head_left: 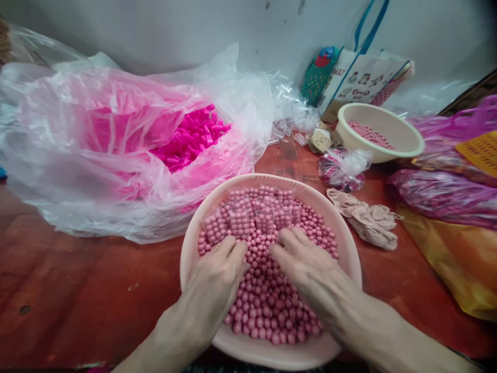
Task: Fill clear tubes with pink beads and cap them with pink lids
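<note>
A pale pink basin (190,248) holds a mass of round pink beads (267,311). Several small clear plastic boxes (239,221) filled with rows of the same beads lie at its far side. Both my hands reach into the basin. My left hand (219,269) is closed, its fingers curled down among the beads just in front of the filled boxes. My right hand (303,256) is also closed, fingers bent together and pointing into the beads right of the middle. The fingertips of both are hidden, so whatever they grip does not show.
Left of the basin, a large clear plastic bag (128,207) holds bright pink pieces (194,137). A cream bowl (411,142) with beads stands back right, near empty clear boxes (285,127). Beige crumpled cloth (367,217) and purple bags (446,197) lie right on the red-brown table (97,280).
</note>
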`<state>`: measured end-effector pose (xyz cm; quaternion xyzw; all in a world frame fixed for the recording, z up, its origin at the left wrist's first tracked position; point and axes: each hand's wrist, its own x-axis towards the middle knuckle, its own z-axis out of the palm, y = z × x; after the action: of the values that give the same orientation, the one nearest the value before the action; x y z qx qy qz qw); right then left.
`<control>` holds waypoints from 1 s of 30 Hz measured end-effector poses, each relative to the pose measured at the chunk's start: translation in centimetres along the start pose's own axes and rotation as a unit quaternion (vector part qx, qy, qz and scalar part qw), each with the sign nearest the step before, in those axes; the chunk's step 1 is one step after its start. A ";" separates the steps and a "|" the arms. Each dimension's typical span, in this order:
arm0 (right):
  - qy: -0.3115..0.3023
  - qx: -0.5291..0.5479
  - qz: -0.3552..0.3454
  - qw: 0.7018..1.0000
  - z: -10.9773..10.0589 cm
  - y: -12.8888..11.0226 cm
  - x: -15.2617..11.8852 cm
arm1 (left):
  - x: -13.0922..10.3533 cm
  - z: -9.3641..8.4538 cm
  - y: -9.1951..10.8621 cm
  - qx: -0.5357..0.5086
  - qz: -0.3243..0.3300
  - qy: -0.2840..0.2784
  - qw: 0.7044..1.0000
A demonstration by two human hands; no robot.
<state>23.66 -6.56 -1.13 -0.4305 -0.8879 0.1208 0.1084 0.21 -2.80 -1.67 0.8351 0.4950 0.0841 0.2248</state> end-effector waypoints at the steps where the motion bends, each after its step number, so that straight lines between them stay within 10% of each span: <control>1: 0.001 -0.005 0.015 1.000 -0.1 0.3 -0.3 | 0.3 -0.2 0.2 0.006 -0.020 0.010 1.000; 10: 0.075 -0.042 0.031 0.996 2.6 2.3 0.8 | -3.1 0.8 -3.0 0.019 0.116 -0.038 0.992; 18: 0.028 -0.178 0.022 0.983 2.3 -0.4 0.9 | -2.5 0.3 -3.1 -0.083 0.098 -0.138 0.982; 30: 0.021 0.259 0.084 0.962 2.3 0.3 5.7 | 0.7 -2.0 -0.5 -0.205 0.044 -0.057 0.976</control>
<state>19.78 -2.17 -2.95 -0.4629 -0.7844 0.3466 0.2244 -0.60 -1.42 -0.24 0.7958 0.4163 0.1462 0.4148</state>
